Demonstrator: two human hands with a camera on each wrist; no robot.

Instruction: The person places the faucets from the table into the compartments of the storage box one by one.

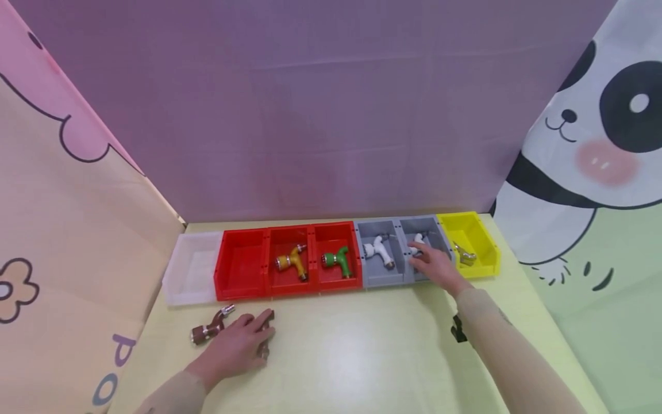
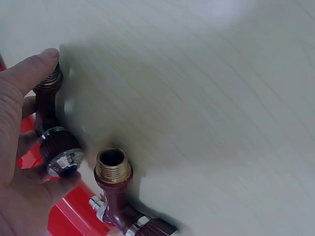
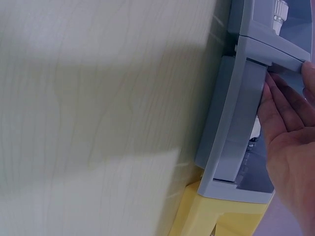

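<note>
My left hand (image 1: pixel 238 349) grips a dark brown faucet (image 2: pixel 47 110) lengthwise on the table, with one digit over its threaded end and another by its knob. A second dark brown faucet (image 1: pixel 207 330) lies just beside that hand; its brass threaded end shows in the left wrist view. My right hand (image 1: pixel 437 265) reaches into the right grey bin (image 1: pixel 428 275), fingers nearly straight and thumb apart. Under those fingers lies a white faucet (image 1: pixel 416 241), mostly hidden. Another white faucet (image 1: pixel 380 251) rests in the left grey bin (image 1: pixel 383 279).
Along the back stand a white bin (image 1: pixel 191 270), a bare red bin (image 1: pixel 240 264), red bins with a yellow faucet (image 1: pixel 293 261) and a green faucet (image 1: pixel 337 261), and a yellow bin (image 1: pixel 478 244) with a metallic faucet (image 1: pixel 465 255). A black object (image 1: pixel 458 329) shows beside the right forearm.
</note>
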